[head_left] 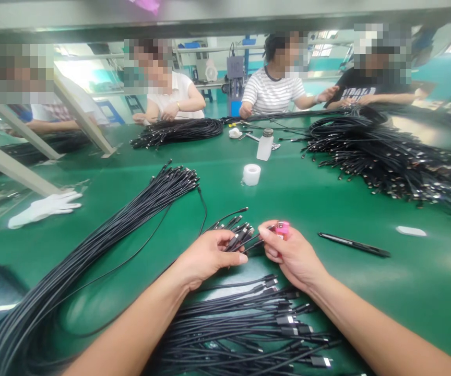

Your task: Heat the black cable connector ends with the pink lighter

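My left hand (210,250) is closed around several black USB cables (238,234), their metal-tipped plugs fanning out past the thumb. Close beside it, my right hand (286,248) grips a pink lighter (282,228). Its thumb and forefinger also pinch the end of a black cable that runs across from the left hand. Below both hands lies a loose spread of black cables (229,313), plugs pointing right. A long bundle of black cables (131,230) curves along the left side of the green table (351,292).
A black pen (354,244) and a small white oval piece (411,231) lie at right. Ahead are a roll of white tape (251,175), a white bottle (265,145) and large cable heaps (378,151). A white glove (45,207) lies left. Several people sit opposite.
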`<control>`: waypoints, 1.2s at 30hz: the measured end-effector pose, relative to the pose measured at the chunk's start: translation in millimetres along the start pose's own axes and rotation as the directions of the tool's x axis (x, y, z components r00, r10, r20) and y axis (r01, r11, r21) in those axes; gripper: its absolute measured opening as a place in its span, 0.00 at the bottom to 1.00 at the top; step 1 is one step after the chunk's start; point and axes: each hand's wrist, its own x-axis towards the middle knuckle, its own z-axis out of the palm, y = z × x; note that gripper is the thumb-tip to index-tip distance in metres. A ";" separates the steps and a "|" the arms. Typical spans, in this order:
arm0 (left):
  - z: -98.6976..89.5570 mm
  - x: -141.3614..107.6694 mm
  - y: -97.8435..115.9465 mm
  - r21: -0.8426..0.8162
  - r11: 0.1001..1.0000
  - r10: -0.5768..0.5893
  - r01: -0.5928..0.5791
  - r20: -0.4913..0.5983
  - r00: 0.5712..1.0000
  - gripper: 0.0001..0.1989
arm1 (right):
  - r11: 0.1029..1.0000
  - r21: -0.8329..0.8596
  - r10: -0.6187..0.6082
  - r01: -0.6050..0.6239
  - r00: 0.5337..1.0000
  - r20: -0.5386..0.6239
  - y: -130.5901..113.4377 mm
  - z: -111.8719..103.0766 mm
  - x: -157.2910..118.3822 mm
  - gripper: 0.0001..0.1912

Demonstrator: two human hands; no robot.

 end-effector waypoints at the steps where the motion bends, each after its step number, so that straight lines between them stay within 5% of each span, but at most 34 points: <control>1: 0.1 -0.3 0.4 0.003 1.000 0.002 -0.002 0.011 1.000 0.15 | 1.000 -0.006 -0.013 0.013 1.000 -0.014 0.2 -0.4 0.4 0.18; 36: -3.1 1.4 -5.5 -0.038 0.999 0.010 -0.012 -0.044 0.999 0.15 | 0.999 -0.002 0.048 -0.048 0.997 0.057 -0.2 -3.5 -3.2 0.15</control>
